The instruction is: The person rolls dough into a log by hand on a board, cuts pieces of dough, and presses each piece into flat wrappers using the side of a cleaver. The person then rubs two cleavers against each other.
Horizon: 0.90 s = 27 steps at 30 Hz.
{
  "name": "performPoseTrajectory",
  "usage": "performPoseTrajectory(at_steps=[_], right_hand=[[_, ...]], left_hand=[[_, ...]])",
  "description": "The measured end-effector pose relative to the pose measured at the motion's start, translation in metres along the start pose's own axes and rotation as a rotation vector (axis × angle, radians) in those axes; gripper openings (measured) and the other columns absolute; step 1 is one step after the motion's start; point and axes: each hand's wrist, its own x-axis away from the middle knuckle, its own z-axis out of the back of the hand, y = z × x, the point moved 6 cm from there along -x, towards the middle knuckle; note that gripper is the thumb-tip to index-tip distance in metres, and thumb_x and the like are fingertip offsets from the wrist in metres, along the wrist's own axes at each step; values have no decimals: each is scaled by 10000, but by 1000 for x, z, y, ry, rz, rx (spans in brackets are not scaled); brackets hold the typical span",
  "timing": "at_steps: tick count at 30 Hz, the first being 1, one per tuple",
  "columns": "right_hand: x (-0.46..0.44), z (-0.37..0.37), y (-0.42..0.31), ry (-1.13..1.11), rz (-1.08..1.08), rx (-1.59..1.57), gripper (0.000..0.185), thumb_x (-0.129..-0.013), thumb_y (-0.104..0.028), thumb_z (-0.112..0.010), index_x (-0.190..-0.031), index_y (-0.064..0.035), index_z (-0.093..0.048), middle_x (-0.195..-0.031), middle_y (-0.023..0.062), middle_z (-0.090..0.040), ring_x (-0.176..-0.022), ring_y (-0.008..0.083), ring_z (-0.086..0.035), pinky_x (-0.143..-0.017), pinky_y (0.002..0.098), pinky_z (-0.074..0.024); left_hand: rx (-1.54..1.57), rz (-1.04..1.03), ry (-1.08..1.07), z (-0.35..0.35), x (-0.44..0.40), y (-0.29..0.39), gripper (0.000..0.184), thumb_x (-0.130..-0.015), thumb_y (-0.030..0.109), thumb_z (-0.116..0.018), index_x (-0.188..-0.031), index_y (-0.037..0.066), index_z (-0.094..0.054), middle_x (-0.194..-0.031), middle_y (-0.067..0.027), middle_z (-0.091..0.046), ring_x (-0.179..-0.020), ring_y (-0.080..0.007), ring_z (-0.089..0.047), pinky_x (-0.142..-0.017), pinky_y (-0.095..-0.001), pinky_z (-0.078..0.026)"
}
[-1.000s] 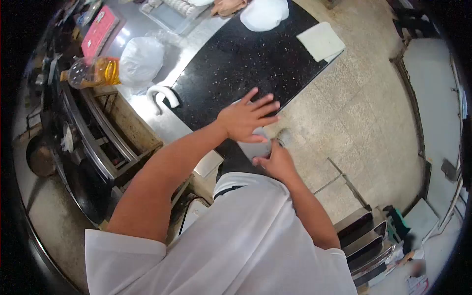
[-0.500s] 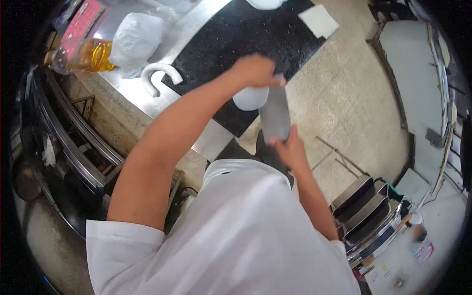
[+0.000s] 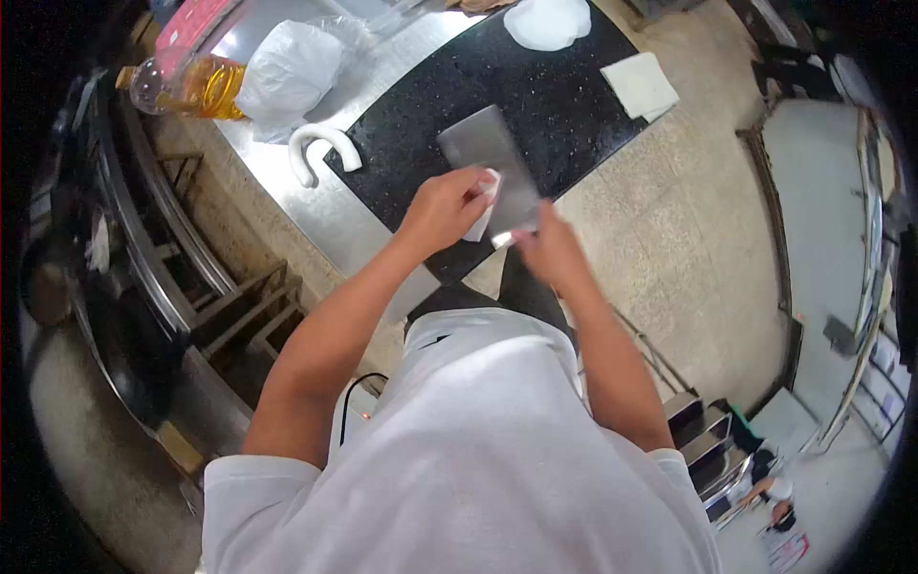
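Note:
My left hand (image 3: 449, 206) is closed, pinching a white cloth or paper piece (image 3: 478, 227) against the face of a wide rectangular metal cleaver (image 3: 492, 153). My right hand (image 3: 553, 247) grips the near end of the cleaver; its handle is hidden there. Both hands are over the near end of a black speckled board (image 3: 402, 124). A smooth white rounded lump (image 3: 547, 23) lies at the far side of this board. Near the right edge sits a folded white cloth or paper (image 3: 641, 86). A U-shaped white roll (image 3: 323, 151) straddles the board's left edge.
On the steel counter (image 3: 277, 158) to the left are a bottle of yellow oil (image 3: 196, 88) and a white plastic bag (image 3: 292, 77). Metal racks (image 3: 172, 268) stand further left. Lower right, another person (image 3: 779, 493) is near metal trays.
The cleaver has swung away from my body, over the board. My left hand has come down and left, its white piece now against the blade. My right hand has shifted slightly up.

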Motion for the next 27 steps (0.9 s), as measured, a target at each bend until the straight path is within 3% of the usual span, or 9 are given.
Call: performPoseTrajectory(at_steps=[5, 9, 14, 17, 20, 22, 24, 26, 27], right_hand=[[22, -18, 11, -378, 195, 1, 430, -854, -258, -763, -1090, 11, -524, -896, 287, -691, -917, 485, -674, -796, 562, -523], [19, 35, 57, -429, 229, 18, 417, -847, -232, -772, -1081, 25, -542, -869, 282, -701, -850, 485, -683, -755, 526, -531], [19, 123, 116, -334, -6, -55, 357, -867, -192, -756, -1095, 29, -595, -878, 252, -719, -823, 363, -734, -715, 415, -550], [17, 163, 123, -160, 52, -107, 280, -886, -182, -742, -1029, 13, -602, -917, 216, -736, -867, 336, -739, -759, 393, -560], [9, 193, 122, 76, 90, -347, 259, -949, -226, -712, -1009, 2, -605, -842, 117, -717, -720, 174, -675, -693, 322, -532], [-10, 195, 121, 123, 94, -507, 253, -976, -254, -679, -1002, -17, -594, -802, 96, -685, -681, 160, -648, -660, 310, -516], [-43, 186, 119, 151, 105, -672, 254, -1003, -282, -646, -994, -36, -582, -763, 74, -653, -642, 147, -621, -628, 297, -500], [-87, 156, 122, 164, 5, -987, 249, -1036, -312, -588, -986, -71, -546, -705, 39, -568, -576, 130, -556, -555, 295, -471], [-99, 139, 119, 107, -196, -1069, 229, -1042, -303, -571, -991, -85, -522, -713, 40, -554, -574, 142, -560, -533, 304, -485]], left_hand=[[434, 234, 76, 2, 28, 12, 270, -932, 111, -716, -1192, 50, -678, -828, -1, -640, -757, -66, -575, -687, -243, -487], [614, 143, 165, -2, -33, 39, 301, -968, 101, -674, -1264, 66, -631, -932, 20, -609, -819, -65, -574, -694, -243, -504], [759, 199, 337, 8, -172, 44, 350, -1015, 157, -611, -1356, 94, -559, -1055, -34, -610, -956, -146, -636, -819, -367, -587], [707, 350, 456, 5, -214, 4, 404, -1009, 175, -614, -1397, 96, -539, -1157, -69, -633, -976, -176, -647, -822, -357, -583], [334, 429, 560, 11, -202, -13, 455, -986, 179, -633, -1420, 87, -536, -1242, -115, -653, -1022, -186, -652, -838, -353, -572], [-63, 146, 491, 13, -174, 1, 464, -959, 178, -661, -1397, 59, -565, -1181, -136, -702, -991, -195, -677, -831, -342, -559], [-47, 215, 472, 12, -123, 1, 446, -952, 178, -670, -1373, 54, -586, -1110, -131, -719, -954, -200, -688, -823, -343, -556], [-32, 284, 457, 19, -68, 0, 429, -946, 177, -679, -1348, 48, -606, -1039, -126, -735, -917, -205, -698, -816, -345, -552], [-64, 346, 559, 29, -37, -4, 382, -928, 177, -693, -1284, 50, -640, -1049, -148, -725, -907, -263, -699, -803, -372, -549]])
